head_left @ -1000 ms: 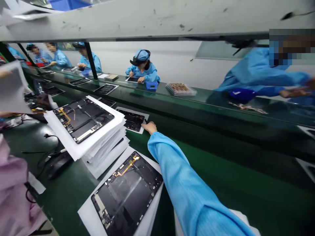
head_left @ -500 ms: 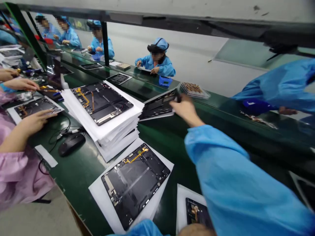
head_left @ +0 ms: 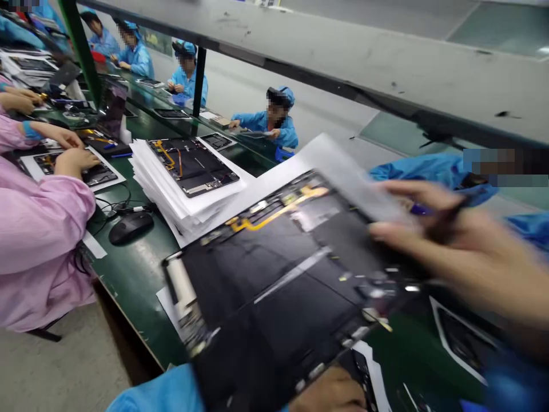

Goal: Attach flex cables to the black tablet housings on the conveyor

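A large open tablet shell (head_left: pixel 278 286), black inside with a yellow flex cable, is held up close to the camera, tilted, with a white sheet (head_left: pixel 338 171) behind it. My right hand (head_left: pixel 450 246), blurred by motion, grips its right edge and also has a dark pen between the fingers. My left hand (head_left: pixel 330 392) shows only in part at the shell's near edge, at the bottom of the view; its fingers are hidden.
A stack of white sheets (head_left: pixel 171 197) topped by another shell sits on the green bench (head_left: pixel 132 274), with a black mouse (head_left: pixel 131 226) beside it. A person in a pink sleeve (head_left: pixel 38 229) works at left. Another shell (head_left: pixel 465 340) lies at right. Workers in blue sit beyond the belt under a grey beam (head_left: pixel 343 57).
My right hand has pulled the shell and its sheet from the far belt toward me and lifted them close to the camera. The shell now covers the one lying in front of me.
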The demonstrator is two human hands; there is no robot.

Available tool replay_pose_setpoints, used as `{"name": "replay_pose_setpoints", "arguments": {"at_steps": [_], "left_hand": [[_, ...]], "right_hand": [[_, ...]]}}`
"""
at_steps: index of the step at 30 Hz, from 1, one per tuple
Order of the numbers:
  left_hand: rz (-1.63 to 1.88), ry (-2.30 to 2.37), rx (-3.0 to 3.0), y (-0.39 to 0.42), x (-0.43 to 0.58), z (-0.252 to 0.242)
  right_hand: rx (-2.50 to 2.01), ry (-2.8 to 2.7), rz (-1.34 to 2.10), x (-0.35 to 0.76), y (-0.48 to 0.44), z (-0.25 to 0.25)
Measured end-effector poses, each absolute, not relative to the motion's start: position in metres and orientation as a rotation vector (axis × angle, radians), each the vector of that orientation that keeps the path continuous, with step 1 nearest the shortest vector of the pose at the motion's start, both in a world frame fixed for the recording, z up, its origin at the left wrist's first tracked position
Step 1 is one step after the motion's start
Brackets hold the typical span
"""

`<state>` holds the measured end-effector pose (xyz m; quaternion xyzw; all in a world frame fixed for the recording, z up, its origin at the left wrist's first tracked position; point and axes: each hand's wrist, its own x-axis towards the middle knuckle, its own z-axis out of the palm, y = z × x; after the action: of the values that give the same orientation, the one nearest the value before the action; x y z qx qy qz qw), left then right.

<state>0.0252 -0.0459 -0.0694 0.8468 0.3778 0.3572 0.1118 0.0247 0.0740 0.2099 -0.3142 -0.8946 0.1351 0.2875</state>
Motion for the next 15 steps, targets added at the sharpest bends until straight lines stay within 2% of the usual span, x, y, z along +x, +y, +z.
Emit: {"name": "replay_pose_setpoints", "arguments": {"at_steps": [3,5,10,13,15], "left_hand": [[1.041,1.147,2.507,-0.049,0.023,-0.067],[1.047,1.155,2.527,-0.051,0.022,-0.067],[1.102,1.144,2.56,-0.05,0.023,-0.067],[1.125,1.165,2.562,-0.047,0.024,-0.067],[1.123,1.177,2.553,-0.047,0.023,-0.067]], "right_hand": [[-0.828,-2.342,1.048,-0.003,0.062,0.154],[-0.85,-2.318,1.298,-0.016,0.061,0.112],[-0.822,-2.433,1.245,-0.029,0.08,0.039],[-0.865,-2.507,1.125,-0.032,0.096,0.029],[-0.936,-2.504,1.021,-0.027,0.1,0.04]]}}
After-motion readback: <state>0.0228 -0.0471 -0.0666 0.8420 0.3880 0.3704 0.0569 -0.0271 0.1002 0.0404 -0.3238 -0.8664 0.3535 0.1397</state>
